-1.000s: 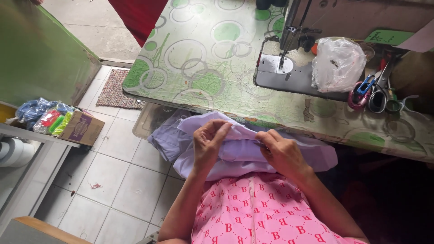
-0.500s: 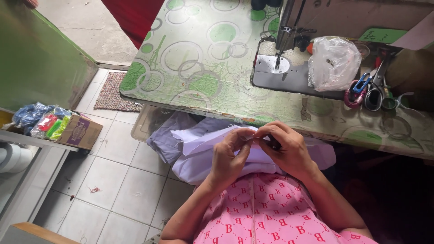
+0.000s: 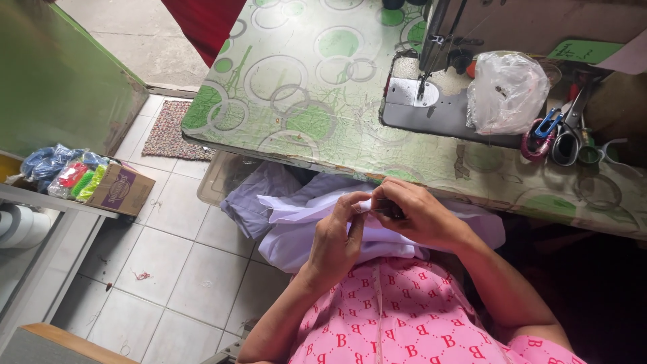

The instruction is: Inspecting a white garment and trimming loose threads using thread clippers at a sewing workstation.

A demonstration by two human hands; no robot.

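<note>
White cloth sits pinched between both hands, left and right, just below the sewing machine bench.

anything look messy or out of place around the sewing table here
Slightly. Thread scraps litter the floor tiles, and scissors lie in a jumble beside the sewing machine. Both hands, left hand and right hand, pinch the pale fabric normally; nothing looks damaged.

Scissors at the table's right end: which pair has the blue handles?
The small pair with blue handles lies leftmost, beside the clear plastic bag. The large scissors to its right have dark handles.
</note>
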